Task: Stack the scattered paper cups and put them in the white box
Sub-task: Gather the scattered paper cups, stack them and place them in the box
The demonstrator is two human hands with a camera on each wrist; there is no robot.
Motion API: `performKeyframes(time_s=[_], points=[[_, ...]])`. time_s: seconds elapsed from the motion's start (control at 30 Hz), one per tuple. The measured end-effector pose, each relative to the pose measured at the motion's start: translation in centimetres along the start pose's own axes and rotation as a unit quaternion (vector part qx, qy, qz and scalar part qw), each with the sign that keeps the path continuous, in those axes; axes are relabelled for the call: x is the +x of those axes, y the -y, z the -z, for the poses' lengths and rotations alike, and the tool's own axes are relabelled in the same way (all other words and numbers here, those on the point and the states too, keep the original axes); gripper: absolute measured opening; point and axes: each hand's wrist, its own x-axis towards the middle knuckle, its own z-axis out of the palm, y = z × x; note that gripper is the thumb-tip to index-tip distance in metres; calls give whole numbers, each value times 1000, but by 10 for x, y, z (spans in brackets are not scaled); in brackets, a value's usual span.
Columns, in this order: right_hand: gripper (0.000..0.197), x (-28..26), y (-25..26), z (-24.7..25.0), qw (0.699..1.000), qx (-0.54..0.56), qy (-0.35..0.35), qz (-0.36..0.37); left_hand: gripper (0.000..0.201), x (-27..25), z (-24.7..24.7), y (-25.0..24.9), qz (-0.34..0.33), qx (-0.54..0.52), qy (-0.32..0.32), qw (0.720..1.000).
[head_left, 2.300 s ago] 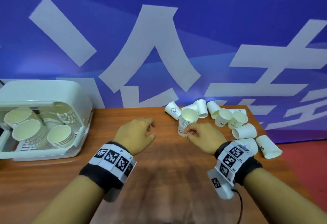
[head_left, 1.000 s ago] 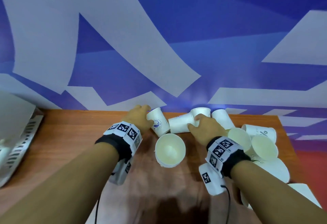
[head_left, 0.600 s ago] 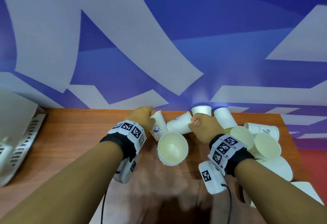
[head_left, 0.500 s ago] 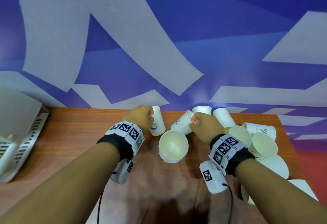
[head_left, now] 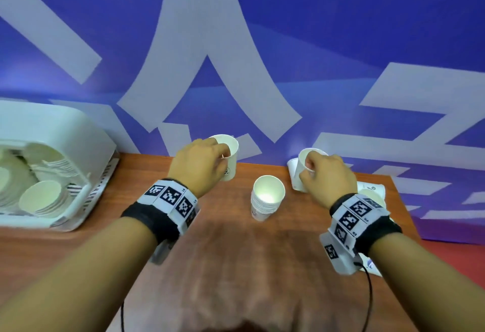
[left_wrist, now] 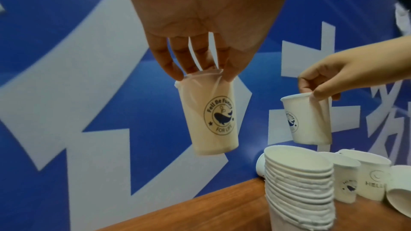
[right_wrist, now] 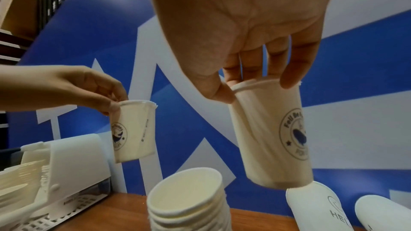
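While hands lift cups, stack (head_left: 266, 199) between, box (head_left: 86, 148) left

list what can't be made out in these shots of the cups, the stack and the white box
- Loose cups at the right, head view: mostly hidden by the right hand and wrist, so their number is unclear.
- White box, head view: cut off by the left edge, contents blurred.
- Stack, left wrist view: base cut off by the bottom edge.
- Left hand, head view: its fingers hidden behind its back.
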Motion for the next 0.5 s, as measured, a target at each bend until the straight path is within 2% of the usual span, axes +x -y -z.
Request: performKeyframes(time_s=[0.27, 0.5], points=[[15, -66, 23, 16, 1000, -21, -20, -12, 20, -53, 29, 22, -27, -28, 1, 999], [9, -111, 117, 18, 1000, -6, -24, -18, 21, -93, 73, 78, -99, -47, -6, 994]])
